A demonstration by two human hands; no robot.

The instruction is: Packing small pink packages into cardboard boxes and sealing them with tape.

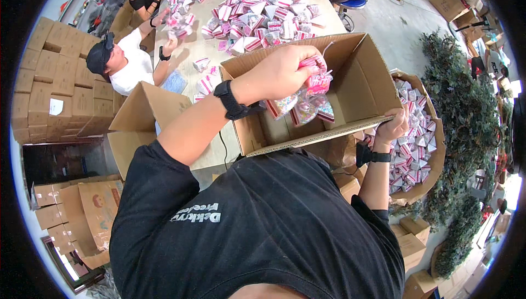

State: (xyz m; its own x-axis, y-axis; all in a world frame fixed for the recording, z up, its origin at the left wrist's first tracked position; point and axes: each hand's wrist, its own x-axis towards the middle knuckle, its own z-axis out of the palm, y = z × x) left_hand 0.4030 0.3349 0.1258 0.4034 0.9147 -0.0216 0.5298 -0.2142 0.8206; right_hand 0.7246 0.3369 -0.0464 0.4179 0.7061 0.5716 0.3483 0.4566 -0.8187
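An open cardboard box (361, 80) is tilted in front of my chest. Over its opening, my left hand (282, 74) is closed on the pink header cards of several clear bags (307, 107). Each bag holds a wedge-shaped piece like a cake slice, with red and white stripes and coloured sprinkles. The bags hang down inside the box walls, and part of the box floor is hidden behind them. My right hand (393, 125) grips the near right corner of the box rim, its fingers partly hidden by the cardboard.
A table (189, 36) beyond the box carries a heap of similar bagged wedges (263, 14). More fill a large carton (435, 151) at right. Co-workers sit along the table, one in a white shirt (134, 60). Stacked cartons (60, 80) stand left; artificial greenery (460, 101) lies right.
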